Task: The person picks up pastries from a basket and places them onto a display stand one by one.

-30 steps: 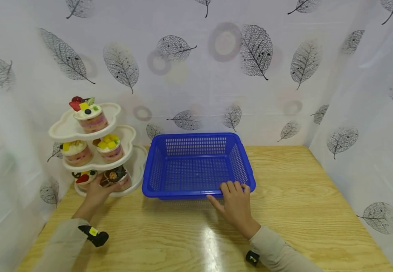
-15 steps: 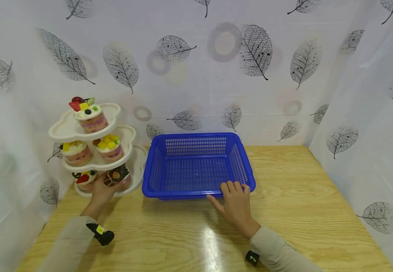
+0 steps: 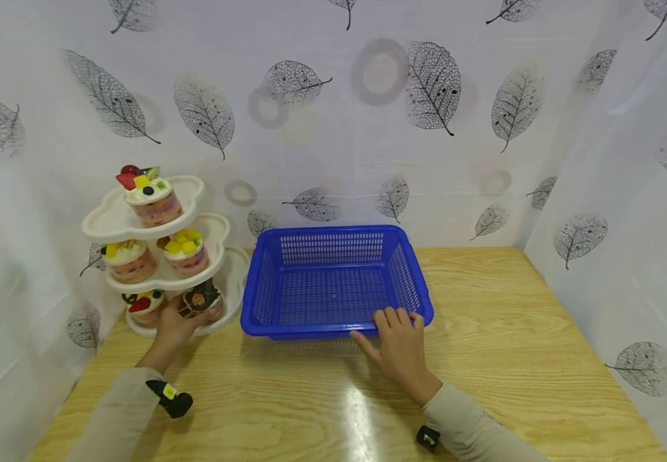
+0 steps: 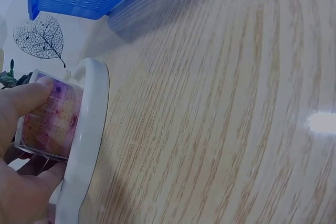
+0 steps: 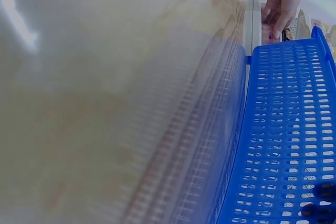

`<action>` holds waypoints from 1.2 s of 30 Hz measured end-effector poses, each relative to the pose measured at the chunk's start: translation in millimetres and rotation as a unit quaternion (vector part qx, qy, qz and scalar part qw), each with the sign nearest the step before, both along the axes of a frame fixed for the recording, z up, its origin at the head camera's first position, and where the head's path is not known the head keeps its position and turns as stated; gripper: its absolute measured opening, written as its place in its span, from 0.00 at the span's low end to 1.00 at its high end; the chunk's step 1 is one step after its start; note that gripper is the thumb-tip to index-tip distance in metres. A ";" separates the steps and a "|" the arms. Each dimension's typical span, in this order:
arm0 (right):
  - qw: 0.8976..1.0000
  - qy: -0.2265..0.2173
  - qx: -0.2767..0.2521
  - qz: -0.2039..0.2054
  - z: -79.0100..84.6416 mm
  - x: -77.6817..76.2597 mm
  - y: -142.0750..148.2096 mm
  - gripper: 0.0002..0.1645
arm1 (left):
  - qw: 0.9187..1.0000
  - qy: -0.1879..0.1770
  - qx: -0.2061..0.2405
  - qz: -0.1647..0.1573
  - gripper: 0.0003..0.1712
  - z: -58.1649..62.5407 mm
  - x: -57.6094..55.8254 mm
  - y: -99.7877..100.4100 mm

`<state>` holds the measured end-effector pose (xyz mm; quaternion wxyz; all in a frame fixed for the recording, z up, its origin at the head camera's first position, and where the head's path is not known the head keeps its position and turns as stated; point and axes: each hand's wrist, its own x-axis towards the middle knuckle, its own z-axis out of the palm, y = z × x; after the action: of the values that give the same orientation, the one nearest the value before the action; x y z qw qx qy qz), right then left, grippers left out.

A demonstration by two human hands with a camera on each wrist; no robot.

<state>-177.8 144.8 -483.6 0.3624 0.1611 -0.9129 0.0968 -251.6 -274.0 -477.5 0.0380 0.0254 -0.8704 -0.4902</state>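
My left hand [image 3: 173, 330] grips a clear dessert cup [image 3: 213, 310] with a dark chocolate topping on the lowest tier of a white tiered stand [image 3: 231, 282]. In the left wrist view the thumb lies across the side of the cup [image 4: 56, 119] and the fingers pass beneath and behind it, close over the tier's raised rim [image 4: 92, 124]. Over at the blue plastic basket [image 3: 304, 330], my right hand [image 3: 401, 350] holds the front rim, fingers hooked over it and thumb on the outside. Nothing lies in the basket.
Beside the held cup stands a cup with strawberry topping [image 3: 147, 310]. Two fruit-topped cups, one with mango cubes [image 3: 188, 253], sit on the middle tier, and another cup [image 3: 154, 202] is on top. A leaf-print curtain [image 3: 333, 128] backs the wooden table [image 3: 483, 359].
My left hand has shifted slightly right and its fingers have closed around the chocolate-topped cup, which has tilted a little. My right hand and the basket have stayed put.
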 end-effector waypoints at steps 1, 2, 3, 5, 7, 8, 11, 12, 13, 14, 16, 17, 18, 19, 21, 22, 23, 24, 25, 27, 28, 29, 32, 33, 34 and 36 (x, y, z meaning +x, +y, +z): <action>1.000 0.001 0.000 -0.001 -0.1 -0.2 -0.1 0.37 | 1.000 -0.002 -0.003 -0.003 0.44 0.5 0.1 -0.1; 1.000 0.003 0.000 0.000 -0.2 -0.5 -0.2 0.38 | 1.000 -0.005 -0.001 -0.005 0.44 0.9 0.4 -0.2; 1.000 0.006 0.000 0.000 -0.4 -0.6 -0.3 0.38 | 1.000 -0.008 0.000 -0.006 0.44 1.2 0.6 -0.4; 1.000 0.011 0.002 -0.001 -1.3 -0.6 -0.4 0.39 | 1.000 -0.012 -0.001 -0.008 0.44 1.3 0.7 -1.1; 1.000 0.011 0.003 -0.003 -1.5 -0.5 -0.8 0.40 | 1.000 -0.017 0.002 -0.009 0.45 1.5 0.8 -1.6; 1.000 0.010 0.002 -0.002 -1.4 -0.5 -1.0 0.40 | 1.000 -0.019 0.004 -0.010 0.45 1.3 0.6 -1.9; 1.000 0.002 0.002 -0.004 -0.9 -0.4 -1.9 0.40 | 1.000 -0.020 0.004 -0.011 0.46 1.0 0.1 -2.8; 1.000 0.001 0.001 -0.003 -0.6 -0.4 -2.2 0.40 | 1.000 -0.018 0.004 -0.012 0.46 0.8 0.1 -2.8; 1.000 0.001 0.000 -0.002 -0.6 -0.5 -2.4 0.40 | 1.000 -0.015 0.002 -0.011 0.45 0.5 0.1 -3.0; 1.000 0.002 0.000 -0.001 -0.7 -0.6 -2.6 0.40 | 1.000 -0.013 0.000 -0.011 0.45 0.0 0.0 -3.2; 1.000 0.003 0.000 0.000 -1.2 -0.8 -2.8 0.39 | 1.000 -0.006 -0.006 -0.010 0.44 -0.9 0.4 -3.2; 1.000 0.004 0.001 0.000 -1.3 -0.8 -3.0 0.39 | 1.000 -0.003 -0.008 -0.008 0.44 -1.2 0.7 -3.3; 1.000 0.005 0.000 0.001 -1.5 -1.0 -3.2 0.39 | 1.000 -0.001 -0.008 -0.007 0.44 -1.6 0.9 -3.6; 1.000 0.005 0.000 0.001 -1.8 -1.1 -3.3 0.39 | 1.000 0.000 -0.007 -0.006 0.44 -2.0 1.0 -3.8; 1.000 0.005 0.000 0.001 -2.4 -1.5 -3.4 0.39 | 1.000 0.003 -0.009 -0.002 0.44 -2.5 1.2 -3.9; 1.000 0.006 -0.001 0.001 -2.7 -1.8 -3.4 0.40 | 1.000 0.003 -0.009 -0.001 0.43 -2.7 1.2 -4.0; 1.000 0.006 0.000 -0.001 -2.8 -2.0 -3.5 0.40 | 1.000 0.005 -0.012 0.000 0.43 -2.9 1.1 -4.1; 1.000 0.006 0.000 -0.002 -3.1 -2.3 -3.5 0.40 | 1.000 0.006 -0.014 0.000 0.43 -2.9 1.1 -4.1; 1.000 0.008 0.000 -0.002 -3.3 -2.7 -3.5 0.41 | 1.000 0.008 -0.018 0.002 0.43 -2.8 1.3 -4.0; 1.000 0.007 0.001 -0.003 -3.1 -3.2 -3.6 0.41 | 1.000 0.012 -0.024 0.004 0.43 -2.3 1.9 -3.6; 1.000 0.008 0.002 -0.002 -2.9 -3.2 -3.5 0.41 | 1.000 0.014 -0.027 0.002 0.43 -1.9 2.5 -3.4; 1.000 0.007 0.004 -0.003 -2.7 -3.2 -3.5 0.40 | 0.999 0.015 -0.031 -0.001 0.43 -1.2 3.4 -3.1; 1.000 0.000 0.004 0.000 -1.7 -2.4 -3.3 0.40 | 0.998 0.024 -0.057 -0.016 0.41 0.6 7.4 -2.8; 1.000 -0.007 0.004 0.000 -1.3 -1.8 -3.1 0.40 | 0.996 0.028 -0.076 -0.022 0.40 1.1 9.7 -2.9; 1.000 -0.014 0.001 0.001 -0.8 -1.0 -2.8 0.41 | 0.994 0.037 -0.097 -0.031 0.38 1.5 11.7 -3.2; 0.999 -0.034 -0.007 0.003 0.9 0.7 -2.1 0.40 | 0.987 0.055 -0.144 -0.046 0.35 3.3 16.4 -3.6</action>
<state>-177.1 142.6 -482.7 0.3324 0.1579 -0.9233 0.1101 -235.2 -277.6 -474.2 0.0662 -0.0475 -0.9289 -0.3612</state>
